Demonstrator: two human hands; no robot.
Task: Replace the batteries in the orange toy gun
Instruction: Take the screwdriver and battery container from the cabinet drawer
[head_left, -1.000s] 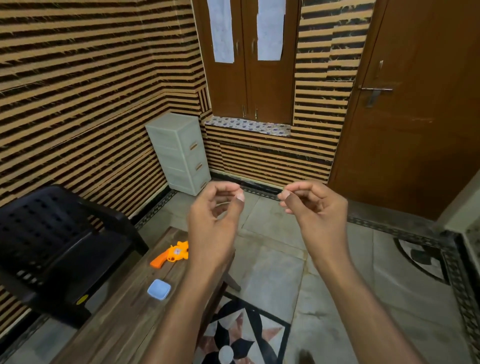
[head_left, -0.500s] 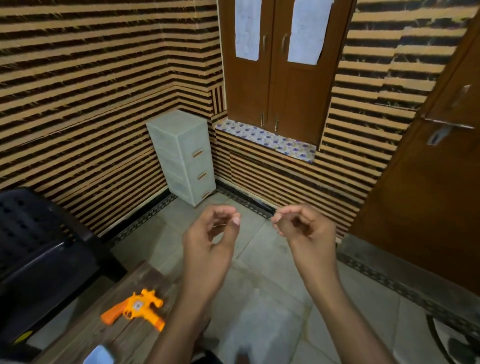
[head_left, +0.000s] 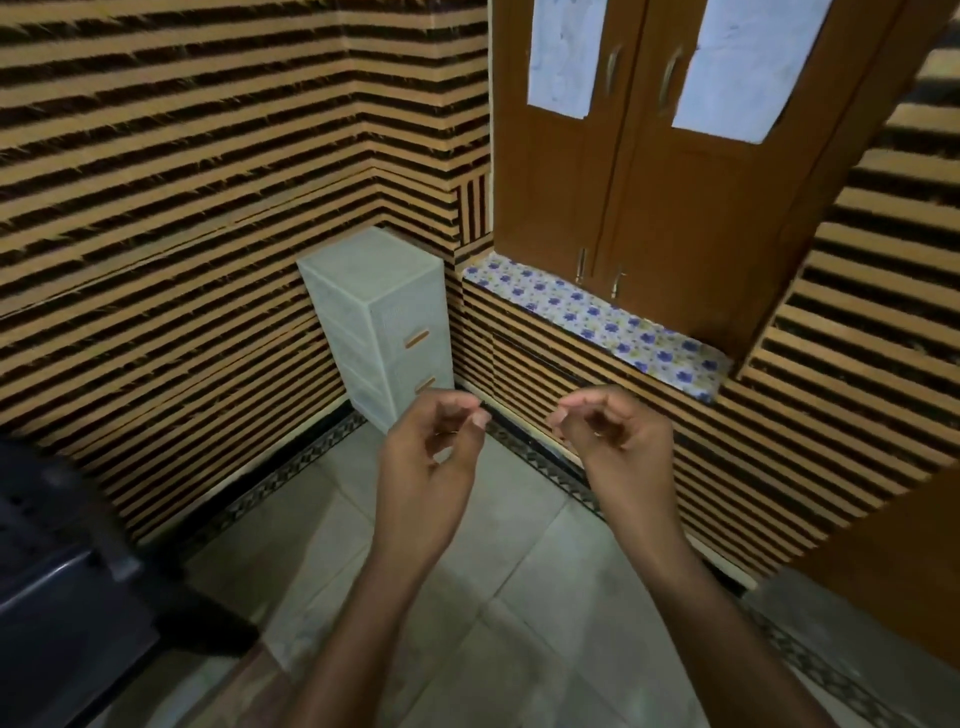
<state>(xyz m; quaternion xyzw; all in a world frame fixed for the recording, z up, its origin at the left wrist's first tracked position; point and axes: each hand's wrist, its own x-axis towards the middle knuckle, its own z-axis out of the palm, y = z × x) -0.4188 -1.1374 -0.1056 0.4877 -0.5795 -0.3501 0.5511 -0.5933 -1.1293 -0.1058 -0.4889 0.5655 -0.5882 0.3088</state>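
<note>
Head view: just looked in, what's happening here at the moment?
A person holds both bare hands up in front of the camera, above the tiled floor. The left hand and right hand each have loosely curled fingers, thumb near the fingertips, with nothing visible in either. The toy gun is not in view, so no battery work is under way in this frame. A drawer unit stands in the corner, and a dark chair sits at the left edge.
</note>
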